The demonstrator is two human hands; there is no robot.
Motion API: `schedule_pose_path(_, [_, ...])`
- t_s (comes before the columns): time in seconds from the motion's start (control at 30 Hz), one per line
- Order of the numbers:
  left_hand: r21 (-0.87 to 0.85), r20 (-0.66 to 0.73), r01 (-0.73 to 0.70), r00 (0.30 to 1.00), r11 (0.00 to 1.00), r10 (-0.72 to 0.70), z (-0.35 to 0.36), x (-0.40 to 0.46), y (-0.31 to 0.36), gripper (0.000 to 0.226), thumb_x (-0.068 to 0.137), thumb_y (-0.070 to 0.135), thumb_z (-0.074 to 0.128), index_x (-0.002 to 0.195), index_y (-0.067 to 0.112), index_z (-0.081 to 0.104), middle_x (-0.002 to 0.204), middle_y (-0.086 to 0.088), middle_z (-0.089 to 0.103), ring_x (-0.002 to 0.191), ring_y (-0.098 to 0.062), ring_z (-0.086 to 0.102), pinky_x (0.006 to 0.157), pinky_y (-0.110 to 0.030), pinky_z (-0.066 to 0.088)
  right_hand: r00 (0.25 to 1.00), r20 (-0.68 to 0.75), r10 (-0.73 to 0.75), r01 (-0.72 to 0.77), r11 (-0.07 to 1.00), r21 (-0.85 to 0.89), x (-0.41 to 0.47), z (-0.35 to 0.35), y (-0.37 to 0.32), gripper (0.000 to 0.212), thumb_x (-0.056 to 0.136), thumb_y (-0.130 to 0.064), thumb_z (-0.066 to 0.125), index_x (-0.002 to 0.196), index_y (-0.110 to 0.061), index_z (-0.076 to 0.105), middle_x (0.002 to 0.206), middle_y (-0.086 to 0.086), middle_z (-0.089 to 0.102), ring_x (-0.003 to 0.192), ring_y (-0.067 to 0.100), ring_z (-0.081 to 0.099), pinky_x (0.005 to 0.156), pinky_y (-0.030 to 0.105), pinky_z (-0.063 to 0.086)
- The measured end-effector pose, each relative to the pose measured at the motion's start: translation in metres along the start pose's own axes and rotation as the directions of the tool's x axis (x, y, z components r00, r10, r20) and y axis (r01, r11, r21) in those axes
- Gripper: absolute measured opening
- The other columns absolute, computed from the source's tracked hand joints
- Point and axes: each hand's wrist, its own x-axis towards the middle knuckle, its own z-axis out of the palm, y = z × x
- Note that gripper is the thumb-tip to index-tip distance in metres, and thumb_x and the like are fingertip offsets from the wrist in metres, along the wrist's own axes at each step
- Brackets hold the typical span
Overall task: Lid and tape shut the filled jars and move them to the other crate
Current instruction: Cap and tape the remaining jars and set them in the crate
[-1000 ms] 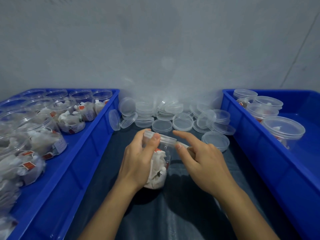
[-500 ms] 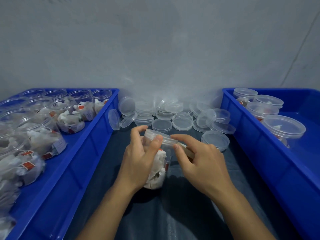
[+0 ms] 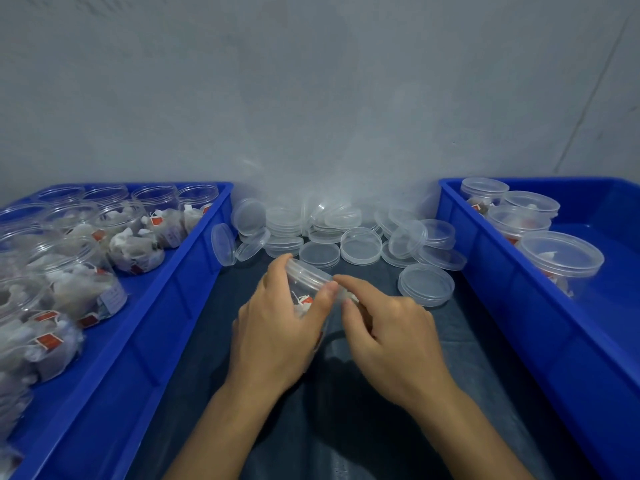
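Note:
A clear lidded jar [image 3: 306, 280] filled with tea bags stands tilted on the dark table between two blue crates. My left hand [image 3: 277, 327] grips it round the body, thumb on the lid's edge. My right hand [image 3: 391, 330] is at the jar's right side, index finger and thumb pinching at the lid seam; any tape there is too clear to make out. The left crate [image 3: 166, 306] holds several open filled jars [image 3: 135, 247]. The right crate [image 3: 485, 271] holds several lidded jars [image 3: 559, 259].
A heap of loose clear lids [image 3: 360, 245] lies at the back of the table against the grey wall, with one lid [image 3: 426, 284] nearer my right hand. Dark table surface [image 3: 346, 427] lies bare in front of the jar.
My right hand has drawn in closer to the jar's lid, fingers curling from stretched to pinching. My left hand has shifted slightly on the jar, which stays in the same spot.

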Motion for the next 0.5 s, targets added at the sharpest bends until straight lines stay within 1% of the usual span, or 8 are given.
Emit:
schedule_pose_path(0.1, [-0.098,0.011,0.033,0.999,0.995,-0.032,-0.004,0.005,-0.006,0.081,0.083,0.09,0.038,0.143,0.036,0.047,0.127,0.012,0.068,0.113,-0.015,0.066,0.09,-0.04,0.051,0.992,0.123,-0.016,0.008,0.998,0.07,0.003,-0.004,0.003,0.046,0.098,-0.049,0.038,0.142,-0.047,0.05,0.059,-0.018,0.053,0.073,0.019,0.058,0.076,0.045,0.05])
schedule_pose_path(0.2, [-0.186,0.027,0.056,0.998,0.981,-0.051,-0.008,0.009,-0.01,0.08,0.081,0.089,0.039,0.139,0.035,0.052,0.115,0.014,0.071,0.105,-0.009,0.068,0.089,-0.038,0.054,0.986,0.157,-0.062,0.054,0.997,0.058,0.003,-0.005,0.005,0.044,0.104,-0.048,0.041,0.148,-0.047,0.046,0.057,-0.021,0.051,0.066,0.017,0.05,0.076,0.046,0.048])
schedule_pose_path(0.23, [-0.212,0.03,0.057,0.998,0.976,-0.052,-0.009,0.009,-0.011,0.078,0.081,0.088,0.04,0.136,0.036,0.054,0.11,0.015,0.072,0.101,-0.005,0.068,0.087,-0.035,0.054,0.986,0.153,-0.064,0.056,0.997,0.056,0.004,-0.005,0.005,0.045,0.104,-0.05,0.04,0.149,-0.046,0.045,0.056,-0.021,0.051,0.066,0.016,0.048,0.076,0.046,0.047])
schedule_pose_path(0.3, [-0.267,0.042,0.061,0.998,0.962,-0.051,-0.011,0.01,-0.012,0.072,0.08,0.087,0.042,0.129,0.037,0.058,0.1,0.017,0.073,0.093,0.002,0.068,0.078,-0.024,0.05,0.988,0.143,-0.058,0.054,0.998,0.033,0.005,-0.006,0.007,0.045,0.105,-0.055,0.036,0.148,-0.047,0.045,0.055,-0.016,0.05,0.069,0.019,0.054,0.077,0.046,0.047])
schedule_pose_path(0.37, [-0.307,0.059,0.065,0.997,0.949,-0.049,-0.012,0.009,-0.012,0.069,0.08,0.086,0.043,0.125,0.037,0.06,0.093,0.02,0.073,0.09,0.005,0.067,0.072,-0.016,0.047,0.988,0.142,-0.056,0.059,0.998,-0.016,0.006,-0.008,0.01,0.046,0.105,-0.059,0.026,0.145,-0.048,0.045,0.061,-0.014,0.056,0.077,0.022,0.062,0.079,0.046,0.048])
schedule_pose_path(0.43, [-0.347,0.072,0.068,0.996,0.935,-0.046,-0.011,0.008,-0.01,0.068,0.079,0.085,0.044,0.123,0.036,0.062,0.094,0.023,0.073,0.09,0.005,0.068,0.07,-0.009,0.045,0.989,0.135,-0.065,0.074,0.995,-0.062,0.006,-0.008,0.013,0.047,0.103,-0.06,0.021,0.142,-0.048,0.045,0.068,-0.013,0.063,0.08,0.02,0.065,0.077,0.046,0.047])
schedule_pose_path(0.5, [-0.381,0.08,0.075,0.996,0.922,-0.048,-0.009,0.008,-0.008,0.068,0.078,0.084,0.045,0.12,0.034,0.063,0.094,0.02,0.074,0.091,0.004,0.068,0.071,-0.008,0.044,0.99,0.125,-0.068,0.079,0.993,-0.084,0.006,-0.007,0.015,0.044,0.105,-0.059,0.019,0.139,-0.047,0.045,0.068,-0.015,0.062,0.08,0.017,0.065,0.075,0.044,0.047])
